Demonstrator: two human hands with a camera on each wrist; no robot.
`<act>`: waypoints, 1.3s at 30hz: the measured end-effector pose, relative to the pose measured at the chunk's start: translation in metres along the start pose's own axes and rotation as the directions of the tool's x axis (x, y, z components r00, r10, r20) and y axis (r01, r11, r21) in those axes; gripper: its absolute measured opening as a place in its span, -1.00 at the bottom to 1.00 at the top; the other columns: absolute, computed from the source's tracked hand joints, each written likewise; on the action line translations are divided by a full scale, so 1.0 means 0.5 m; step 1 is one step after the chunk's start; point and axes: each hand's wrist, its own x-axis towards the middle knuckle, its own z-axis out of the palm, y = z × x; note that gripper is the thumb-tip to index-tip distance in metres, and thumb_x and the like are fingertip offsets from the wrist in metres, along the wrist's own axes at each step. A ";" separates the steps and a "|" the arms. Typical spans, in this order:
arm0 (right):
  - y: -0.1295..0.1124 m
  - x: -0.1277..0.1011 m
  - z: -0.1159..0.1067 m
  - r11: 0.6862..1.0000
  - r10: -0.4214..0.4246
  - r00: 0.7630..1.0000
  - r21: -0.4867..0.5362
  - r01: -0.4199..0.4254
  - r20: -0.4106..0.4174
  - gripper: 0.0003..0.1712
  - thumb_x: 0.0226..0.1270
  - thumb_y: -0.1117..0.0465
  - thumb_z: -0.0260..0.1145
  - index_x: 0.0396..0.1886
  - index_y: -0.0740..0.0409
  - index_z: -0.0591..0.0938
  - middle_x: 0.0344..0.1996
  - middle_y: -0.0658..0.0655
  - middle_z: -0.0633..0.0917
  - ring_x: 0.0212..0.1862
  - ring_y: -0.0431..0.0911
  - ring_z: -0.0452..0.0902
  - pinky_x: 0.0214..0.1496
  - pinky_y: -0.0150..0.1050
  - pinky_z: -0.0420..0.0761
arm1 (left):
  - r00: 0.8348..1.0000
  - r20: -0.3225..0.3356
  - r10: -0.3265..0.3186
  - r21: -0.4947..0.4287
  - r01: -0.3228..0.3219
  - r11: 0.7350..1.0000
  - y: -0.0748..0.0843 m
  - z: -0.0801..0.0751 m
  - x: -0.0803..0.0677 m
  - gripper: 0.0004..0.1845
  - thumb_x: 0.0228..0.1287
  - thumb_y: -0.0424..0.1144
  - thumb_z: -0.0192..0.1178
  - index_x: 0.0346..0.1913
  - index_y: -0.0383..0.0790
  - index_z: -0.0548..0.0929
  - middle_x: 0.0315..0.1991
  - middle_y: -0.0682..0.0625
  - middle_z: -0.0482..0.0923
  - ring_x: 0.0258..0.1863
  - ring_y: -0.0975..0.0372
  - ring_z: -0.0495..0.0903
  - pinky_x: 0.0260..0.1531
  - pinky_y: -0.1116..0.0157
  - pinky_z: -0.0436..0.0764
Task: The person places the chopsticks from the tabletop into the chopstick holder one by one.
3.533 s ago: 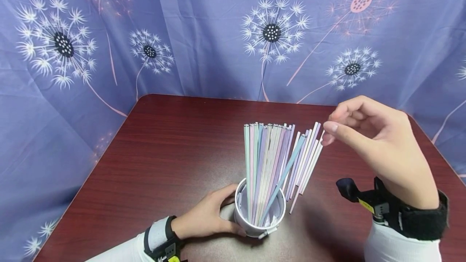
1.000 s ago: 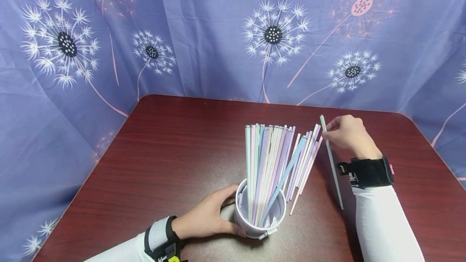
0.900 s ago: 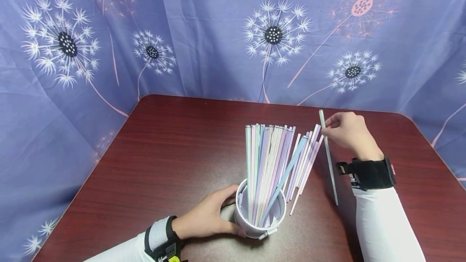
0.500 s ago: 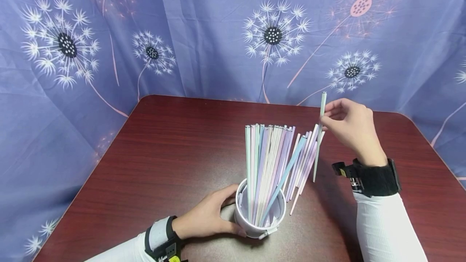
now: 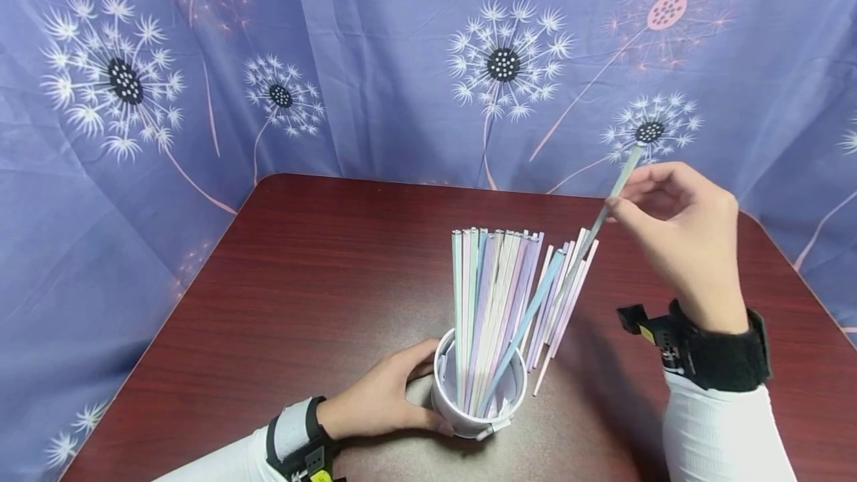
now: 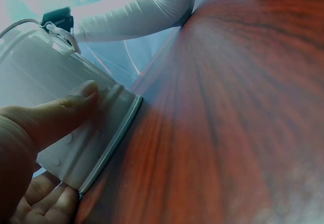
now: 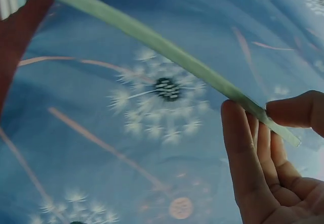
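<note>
A white bucket (image 5: 472, 422) stands on the table, filled with pastel chopsticks (image 5: 495, 281) whose thick ends point up. My left hand (image 5: 382, 400) holds the bucket's left side; in the left wrist view the thumb (image 6: 66, 113) lies along its wall and the other fingers go under its far side. With thumb and fingertips, my right hand (image 5: 689, 229) pinches a pale green chopstick (image 5: 626, 169) near its thick end. Its thin end slants down to the left, over the loose chopsticks (image 5: 569, 311). The right wrist view shows the same green chopstick (image 7: 162, 47) in the fingers.
Loose pink, white and lilac chopsticks lie just right of the bucket on the dark red wooden table (image 5: 321, 266). A blue curtain with dandelion prints (image 5: 388, 73) hangs behind the table and at its sides.
Bare 3.5 seconds ago, my right hand later held the green chopstick low at the right. Since then it has risen, and the chopstick's lower end has swung left. The left hand stays put.
</note>
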 end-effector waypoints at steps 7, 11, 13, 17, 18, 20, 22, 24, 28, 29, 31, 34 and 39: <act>-0.067 -0.029 -0.030 0.811 -0.020 0.999 0.584 0.046 -0.051 -0.68 -0.03 0.71 0.32 -0.20 0.71 0.51 -0.49 0.33 0.67 -0.44 0.02 0.66 -0.35 -0.32 0.67 | 1.000 0.005 -0.007 -0.001 0.007 1.000 0.000 0.000 0.000 -0.13 -0.17 0.20 0.52 0.29 0.25 0.37 0.12 0.31 0.51 0.07 0.37 0.52 0.12 0.31 0.49; -0.085 -0.047 -0.046 0.658 -0.083 0.995 0.746 0.101 -0.062 -0.64 -0.10 0.87 0.17 -0.20 0.85 0.39 -0.47 0.48 0.64 -0.42 0.16 0.65 -0.29 -0.19 0.69 | 1.000 0.006 -0.016 -0.004 0.016 1.000 0.000 0.000 0.000 -0.14 -0.18 0.20 0.52 0.28 0.26 0.38 0.12 0.31 0.51 0.07 0.37 0.52 0.12 0.31 0.49; -0.085 -0.055 -0.057 0.576 -0.121 0.992 0.811 0.104 -0.041 -0.62 -0.10 0.91 0.08 -0.17 0.88 0.34 -0.43 0.55 0.61 -0.40 0.24 0.64 -0.24 -0.10 0.70 | 1.000 0.005 -0.012 -0.003 0.012 1.000 0.000 0.000 0.000 -0.14 -0.18 0.21 0.52 0.27 0.26 0.38 0.12 0.31 0.51 0.06 0.37 0.52 0.11 0.31 0.49; -0.082 -0.066 -0.073 0.429 -0.169 0.985 0.902 0.053 0.023 -0.57 -0.07 0.94 -0.05 -0.09 0.85 0.30 -0.30 0.65 0.57 -0.29 0.35 0.62 -0.15 -0.01 0.67 | 1.000 0.007 -0.019 -0.005 0.019 1.000 0.000 0.000 0.000 -0.14 -0.19 0.20 0.52 0.27 0.26 0.38 0.12 0.31 0.51 0.06 0.37 0.52 0.11 0.31 0.49; -0.082 -0.069 -0.075 0.406 -0.179 0.983 0.913 0.038 0.038 -0.56 -0.06 0.93 -0.07 -0.08 0.84 0.30 -0.26 0.65 0.57 -0.25 0.36 0.61 -0.13 0.01 0.67 | 1.000 0.008 -0.022 -0.005 0.022 1.000 0.000 0.000 0.001 -0.14 -0.19 0.20 0.52 0.27 0.26 0.38 0.12 0.32 0.51 0.06 0.37 0.52 0.11 0.31 0.50; -0.086 -0.074 -0.077 0.371 -0.197 0.978 0.929 0.014 0.064 -0.56 -0.06 0.93 -0.09 -0.09 0.82 0.30 -0.23 0.66 0.55 -0.21 0.39 0.59 -0.10 0.04 0.65 | 1.000 0.009 -0.029 -0.008 0.030 1.000 0.001 0.000 0.001 -0.13 -0.19 0.20 0.53 0.27 0.27 0.38 0.12 0.32 0.51 0.06 0.37 0.52 0.11 0.31 0.50; -0.091 -0.078 -0.076 0.378 -0.224 0.970 0.926 0.001 0.090 -0.57 -0.07 0.93 -0.09 -0.10 0.81 0.30 -0.22 0.66 0.55 -0.18 0.38 0.57 -0.07 0.05 0.64 | 0.999 0.008 -0.031 -0.010 0.031 0.999 0.001 0.000 0.001 -0.13 -0.19 0.19 0.53 0.28 0.27 0.37 0.12 0.31 0.51 0.07 0.37 0.52 0.11 0.31 0.49; -0.098 -0.082 -0.074 0.429 -0.261 0.958 0.903 0.002 0.121 -0.59 -0.07 0.92 -0.05 -0.12 0.82 0.32 -0.23 0.64 0.55 -0.16 0.35 0.57 -0.08 0.01 0.65 | 1.000 0.008 -0.028 -0.012 0.028 1.000 0.001 0.000 0.001 -0.13 -0.19 0.18 0.53 0.28 0.27 0.37 0.12 0.31 0.51 0.08 0.37 0.52 0.13 0.30 0.49; -0.108 -0.088 -0.060 0.580 -0.337 0.919 0.814 0.031 0.205 -0.61 -0.13 0.90 0.08 -0.18 0.81 0.40 -0.26 0.59 0.57 -0.21 0.24 0.60 -0.14 -0.12 0.68 | 1.000 0.006 -0.022 -0.014 0.022 1.000 0.001 0.000 0.001 -0.14 -0.18 0.17 0.53 0.27 0.26 0.38 0.12 0.31 0.51 0.09 0.37 0.52 0.13 0.30 0.49; -0.109 -0.089 -0.057 0.615 -0.351 0.908 0.787 0.040 0.228 -0.62 -0.14 0.89 0.11 -0.20 0.80 0.42 -0.27 0.57 0.58 -0.24 0.21 0.60 -0.16 -0.14 0.69 | 1.000 0.006 -0.021 -0.012 0.021 1.000 0.001 0.000 0.000 -0.14 -0.18 0.18 0.53 0.27 0.26 0.38 0.12 0.31 0.52 0.08 0.37 0.52 0.13 0.31 0.49; -0.109 -0.092 -0.052 0.676 -0.362 0.889 0.736 0.042 0.281 -0.63 -0.15 0.87 0.16 -0.23 0.76 0.46 -0.30 0.53 0.60 -0.30 0.16 0.62 -0.20 -0.18 0.69 | 1.000 0.005 -0.021 -0.009 0.021 1.000 0.001 0.000 0.000 -0.15 -0.18 0.18 0.53 0.27 0.26 0.38 0.11 0.31 0.52 0.07 0.37 0.52 0.10 0.32 0.50; -0.107 -0.092 -0.050 0.739 -0.368 0.860 0.672 0.041 0.353 -0.65 -0.12 0.83 0.20 -0.23 0.69 0.50 -0.33 0.45 0.62 -0.34 0.12 0.65 -0.24 -0.22 0.69 | 1.000 0.006 -0.018 -0.004 0.018 1.000 0.000 -0.001 0.000 -0.15 -0.18 0.19 0.53 0.27 0.26 0.38 0.11 0.31 0.51 0.05 0.38 0.52 0.09 0.32 0.50; -0.103 -0.089 -0.052 0.796 -0.349 0.832 0.605 0.020 0.431 -0.66 -0.05 0.80 0.21 -0.21 0.60 0.53 -0.36 0.40 0.65 -0.34 0.11 0.69 -0.29 -0.23 0.69 | 1.000 0.009 -0.024 0.000 0.024 1.000 0.000 -0.001 0.001 -0.14 -0.18 0.18 0.53 0.27 0.26 0.38 0.11 0.32 0.51 0.05 0.38 0.52 0.09 0.33 0.50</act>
